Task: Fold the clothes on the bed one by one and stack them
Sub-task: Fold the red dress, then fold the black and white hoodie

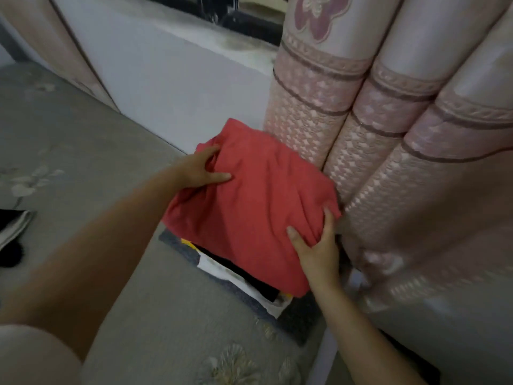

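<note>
A folded red garment (249,195) lies on top of a stack of folded clothes (244,282) at the bed's far corner, next to the curtain. My left hand (200,169) holds its far left edge, thumb on top and fingers tucked into the cloth. At the near right corner my right hand (316,245) grips the red garment, thumb on top and fingers round the edge. Below the red piece, black, white, yellow and dark grey layers of the stack show.
The grey flowered bedsheet (83,168) spreads to the left and front. A pink patterned curtain (388,151) hangs close on the right, touching the stack. A white wall (172,87) stands behind. A dark garment with a grey edge (14,232) lies at the left border.
</note>
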